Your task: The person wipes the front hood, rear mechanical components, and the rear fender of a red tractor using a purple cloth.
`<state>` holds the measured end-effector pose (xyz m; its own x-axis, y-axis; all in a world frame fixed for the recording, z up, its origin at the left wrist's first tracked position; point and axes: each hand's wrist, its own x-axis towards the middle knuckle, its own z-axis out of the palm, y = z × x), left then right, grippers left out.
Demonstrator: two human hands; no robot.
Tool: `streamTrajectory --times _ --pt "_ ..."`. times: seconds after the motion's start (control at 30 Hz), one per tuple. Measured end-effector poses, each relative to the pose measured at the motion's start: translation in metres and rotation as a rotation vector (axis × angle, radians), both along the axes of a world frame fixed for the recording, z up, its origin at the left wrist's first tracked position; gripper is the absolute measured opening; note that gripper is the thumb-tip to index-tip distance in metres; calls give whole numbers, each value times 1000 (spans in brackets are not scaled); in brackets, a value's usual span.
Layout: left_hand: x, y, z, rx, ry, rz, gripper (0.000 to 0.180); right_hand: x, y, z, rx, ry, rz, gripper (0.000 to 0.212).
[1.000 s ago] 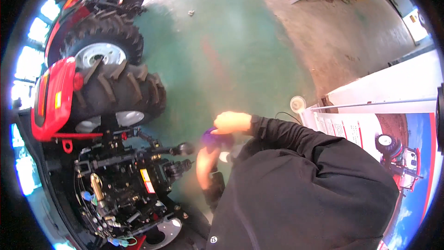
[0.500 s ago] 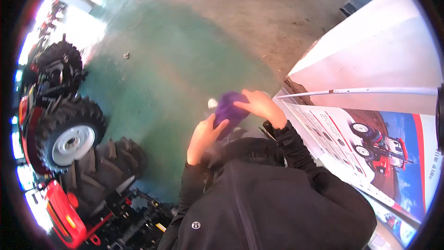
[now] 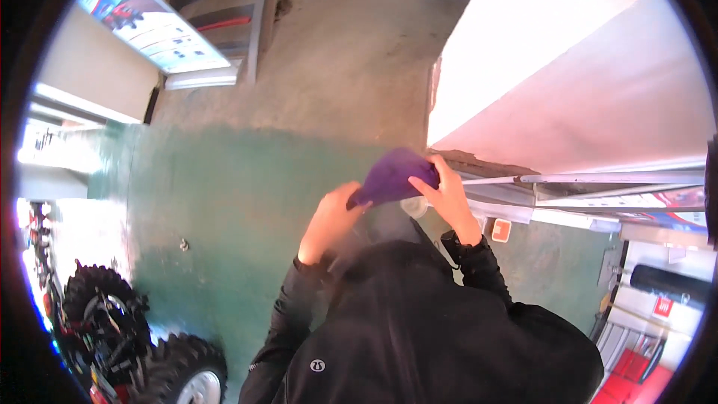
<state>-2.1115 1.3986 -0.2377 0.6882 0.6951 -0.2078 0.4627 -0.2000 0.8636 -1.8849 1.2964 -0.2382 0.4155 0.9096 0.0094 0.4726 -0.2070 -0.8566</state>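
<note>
A piece of purple cloth [image 3: 398, 176] is stretched between my two hands in front of my chest. My left hand [image 3: 329, 217] pinches its left end, somewhat blurred. On the other side my right hand [image 3: 449, 198] grips the right end, thumb on top of the cloth. A pale round thing [image 3: 413, 207] shows just below the cloth, beside my right hand; its kind cannot be made out. Dark sleeves cover both my forearms.
Tractor tyres [image 3: 179, 374] stand at the lower left. A white wall [image 3: 568, 67] juts in at the right, with metal rails [image 3: 598, 177] below it. A small orange container [image 3: 502, 230] is on the green floor [image 3: 224, 202]. A staircase [image 3: 224, 0] rises at the far left.
My view has swung to the right, bringing in the stairs and the orange container. The cloth, bunched before, is now spread wider between my hands, which are farther apart.
</note>
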Motion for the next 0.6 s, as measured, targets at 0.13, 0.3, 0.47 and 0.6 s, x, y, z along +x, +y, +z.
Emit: streamTrajectory --times 0.13,0.3,0.47,0.6 --pt "45 72 -2 234 -200 -234 24 5 22 14 204 -86 -410 49" --pt "137 115 21 309 -369 -344 22 47 48 24 504 -435 -740 54" --pt "213 156 46 42 -512 -591 23 109 96 33 686 -506 -1019 53" --pt "252 204 48 1 -432 -661 26 147 159 31 748 -371 -1104 50"
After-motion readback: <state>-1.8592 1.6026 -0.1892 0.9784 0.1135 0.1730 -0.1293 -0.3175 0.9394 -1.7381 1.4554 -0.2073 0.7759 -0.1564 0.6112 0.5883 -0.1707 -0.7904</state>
